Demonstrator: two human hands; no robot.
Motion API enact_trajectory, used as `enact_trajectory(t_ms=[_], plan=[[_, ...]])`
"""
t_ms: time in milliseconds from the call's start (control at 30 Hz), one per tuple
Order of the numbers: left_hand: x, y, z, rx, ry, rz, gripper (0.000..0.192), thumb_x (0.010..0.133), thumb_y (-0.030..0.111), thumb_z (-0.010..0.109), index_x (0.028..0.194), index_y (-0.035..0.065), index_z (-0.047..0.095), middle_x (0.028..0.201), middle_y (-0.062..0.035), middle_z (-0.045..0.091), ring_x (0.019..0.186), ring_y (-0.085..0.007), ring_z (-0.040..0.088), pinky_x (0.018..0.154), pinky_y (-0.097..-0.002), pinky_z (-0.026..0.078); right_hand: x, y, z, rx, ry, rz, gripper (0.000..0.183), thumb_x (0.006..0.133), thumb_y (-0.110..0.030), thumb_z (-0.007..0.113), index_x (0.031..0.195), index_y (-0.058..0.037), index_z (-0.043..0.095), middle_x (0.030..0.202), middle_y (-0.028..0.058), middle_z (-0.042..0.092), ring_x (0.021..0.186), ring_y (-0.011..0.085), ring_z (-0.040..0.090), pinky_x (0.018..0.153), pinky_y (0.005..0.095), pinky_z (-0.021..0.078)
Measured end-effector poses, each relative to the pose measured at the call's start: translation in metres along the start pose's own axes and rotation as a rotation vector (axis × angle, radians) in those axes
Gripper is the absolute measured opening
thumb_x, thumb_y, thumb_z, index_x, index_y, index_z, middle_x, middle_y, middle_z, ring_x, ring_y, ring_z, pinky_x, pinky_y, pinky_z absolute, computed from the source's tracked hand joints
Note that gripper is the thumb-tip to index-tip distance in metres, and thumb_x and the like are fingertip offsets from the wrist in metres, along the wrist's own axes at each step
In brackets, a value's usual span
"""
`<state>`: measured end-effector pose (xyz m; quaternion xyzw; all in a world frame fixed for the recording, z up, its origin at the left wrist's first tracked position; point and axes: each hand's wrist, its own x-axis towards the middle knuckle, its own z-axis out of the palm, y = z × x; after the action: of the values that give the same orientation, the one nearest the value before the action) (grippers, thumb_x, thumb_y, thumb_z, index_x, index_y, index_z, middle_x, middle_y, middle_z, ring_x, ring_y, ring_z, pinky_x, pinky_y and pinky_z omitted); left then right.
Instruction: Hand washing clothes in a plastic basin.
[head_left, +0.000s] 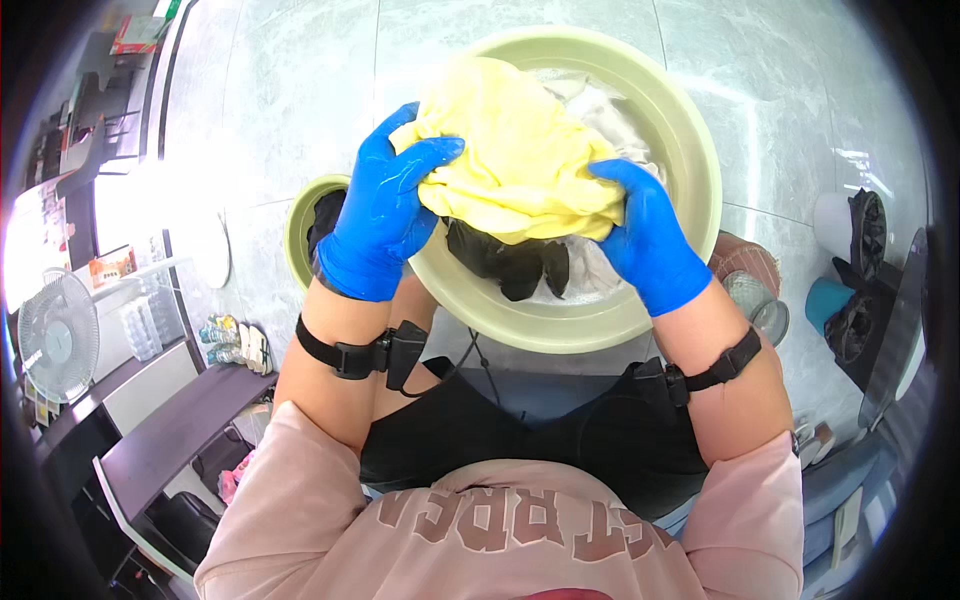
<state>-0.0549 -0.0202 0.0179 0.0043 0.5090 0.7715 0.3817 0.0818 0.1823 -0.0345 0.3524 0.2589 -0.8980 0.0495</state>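
Observation:
A bunched yellow cloth (517, 150), perhaps a garment, is held up between both hands over a large pale green basin (694, 150). My left hand (390, 202), in a blue rubber glove, grips its left edge with the thumb on top. At the right edge, my right hand (649, 232), gloved the same way, pinches it with the thumb above and the fingers hidden below. Inside the basin lie white fabric (607, 109) and dark fabric (510, 259) in sudsy water, partly covered by the yellow cloth.
Left of the basin, a smaller green basin (296, 225) holds dark cloth. A pinkish container (746, 259) and a glass jar (750, 292) stand at the right. Farther right are a teal bin (825, 300) and a white bin (832, 221). A fan (60, 337) and a dark desk (180, 442) are left.

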Motion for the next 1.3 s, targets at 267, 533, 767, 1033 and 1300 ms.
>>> enact_trajectory(t_ms=[267, 533, 767, 1033, 1300], plan=[[0.007, -0.057, 0.016, 0.021, 0.117, 0.095, 0.027, 0.101, 0.013, 0.055, 0.124, -0.0018, 0.059, 0.111, -0.0092, 0.067, 0.101, -0.0174, 0.065, 0.086, -0.0305, 0.054, 0.018, 0.028, 0.034, -0.023, -0.104, -0.392, 0.049, 0.099, -0.019, 0.066, 0.142, -0.0006, 0.051, 0.131, 0.0111, 0.062, 0.119, 0.0188, 0.060, 0.103, 0.0329, 0.0479], [0.002, -0.094, 0.028, 0.142, 0.187, 0.255, 0.043, 0.105, 0.023, 0.043, 0.141, 0.0004, 0.048, 0.139, -0.0168, 0.056, 0.121, -0.0268, 0.061, 0.105, -0.0377, 0.049, 0.012, 0.087, 0.045, -0.796, 0.190, -0.956, 0.067, 0.096, -0.024, 0.068, 0.146, 0.0074, 0.036, 0.137, 0.0296, 0.048, 0.127, 0.0391, 0.049, 0.108, 0.0457, 0.0395], [0.013, -0.104, 0.023, 0.406, 0.147, 0.139, 0.028, 0.101, 0.012, 0.050, 0.118, -0.0054, 0.064, 0.120, -0.0144, 0.065, 0.108, -0.0235, 0.064, 0.092, -0.0363, 0.052, 0.036, 0.061, 0.010, -0.321, 0.067, -0.530, 0.043, 0.096, -0.035, 0.071, 0.116, 0.0029, 0.065, 0.106, 0.0114, 0.071, 0.097, 0.0182, 0.068, 0.085, 0.0326, 0.0529], [0.033, -0.042, 0.007, -0.320, 0.046, -0.217, 0.044, 0.103, 0.025, 0.056, 0.139, -0.0002, 0.054, 0.132, -0.0160, 0.064, 0.120, -0.0293, 0.064, 0.104, -0.0430, 0.051, 0.020, 0.028, 0.018, -0.440, -0.140, -0.604, 0.048, 0.088, -0.019, 0.079, 0.124, 0.0035, 0.057, 0.112, 0.0131, 0.068, 0.102, 0.0197, 0.067, 0.090, 0.0340, 0.0537], [0.013, -0.082, 0.039, 0.028, 0.135, 0.152, 0.041, 0.100, 0.000, 0.053, 0.140, -0.0034, 0.053, 0.123, -0.0122, 0.066, 0.106, -0.0180, 0.066, 0.089, -0.0285, 0.056, 0.004, 0.054, 0.042, -1.078, 0.214, -1.271, 0.055, 0.093, -0.017, 0.067, 0.140, 0.0004, 0.046, 0.141, 0.0300, 0.040, 0.124, 0.0464, 0.049, 0.108, 0.0481, 0.0394]])
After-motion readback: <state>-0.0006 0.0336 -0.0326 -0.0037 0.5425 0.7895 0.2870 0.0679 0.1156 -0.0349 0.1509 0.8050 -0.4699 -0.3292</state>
